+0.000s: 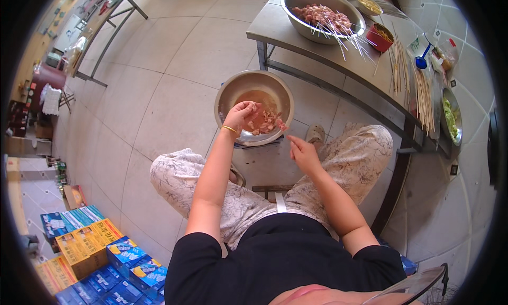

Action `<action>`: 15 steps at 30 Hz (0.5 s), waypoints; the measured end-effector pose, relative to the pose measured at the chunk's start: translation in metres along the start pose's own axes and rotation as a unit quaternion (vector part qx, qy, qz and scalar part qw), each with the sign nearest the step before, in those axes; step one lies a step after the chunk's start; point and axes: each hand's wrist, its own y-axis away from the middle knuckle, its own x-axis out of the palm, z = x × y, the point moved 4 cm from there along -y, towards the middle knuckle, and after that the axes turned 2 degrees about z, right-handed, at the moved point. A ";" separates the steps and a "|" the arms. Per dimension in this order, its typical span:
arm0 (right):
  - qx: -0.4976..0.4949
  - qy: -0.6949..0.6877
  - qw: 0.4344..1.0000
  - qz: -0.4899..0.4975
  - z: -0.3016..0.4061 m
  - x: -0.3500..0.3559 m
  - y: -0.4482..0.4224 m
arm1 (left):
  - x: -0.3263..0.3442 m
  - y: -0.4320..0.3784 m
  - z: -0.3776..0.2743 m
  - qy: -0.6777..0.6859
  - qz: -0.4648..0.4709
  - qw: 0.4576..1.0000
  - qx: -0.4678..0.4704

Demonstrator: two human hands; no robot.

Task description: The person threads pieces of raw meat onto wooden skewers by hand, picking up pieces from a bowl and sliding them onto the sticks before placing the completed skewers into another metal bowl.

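Between my knees stands a wide metal basin with loose pieces of raw meat and some reddish liquid in the bottom. Over its middle, my left hand has its fingertips pinched together on what looks like a small piece of meat. My right hand is just outside the basin's near right rim, closed around the end of a thin skewer. Meat threaded on that skewer reaches over the rim. Most of the skewer's shaft is hidden or too fine to make out.
A metal table at the right holds a large bowl of meat skewers, a red container, bamboo skewers, a blue ladle and a bowl of greens. Stacked cartons stand at the lower left.
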 end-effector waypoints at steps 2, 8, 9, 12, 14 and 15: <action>-0.004 -0.010 1.000 0.030 0.001 0.003 0.000 | 0.006 0.003 -0.005 0.036 -0.001 0.999 -0.006; -0.011 -0.005 0.998 0.061 0.004 0.008 0.002 | 0.017 0.006 -0.012 0.107 0.010 0.994 -0.007; -0.011 -0.005 0.998 0.061 0.003 0.008 0.002 | 0.018 0.007 -0.012 0.114 0.004 0.993 -0.011; -0.008 -0.010 0.998 0.059 0.003 0.008 0.002 | 0.018 0.005 -0.008 0.114 -0.010 0.993 -0.006; -0.005 -0.011 0.998 0.066 0.005 0.008 0.002 | 0.013 0.003 -0.005 0.106 -0.019 0.994 0.003; -0.004 -0.011 0.998 0.066 0.005 0.008 0.002 | 0.012 0.003 -0.004 0.108 -0.023 0.994 0.008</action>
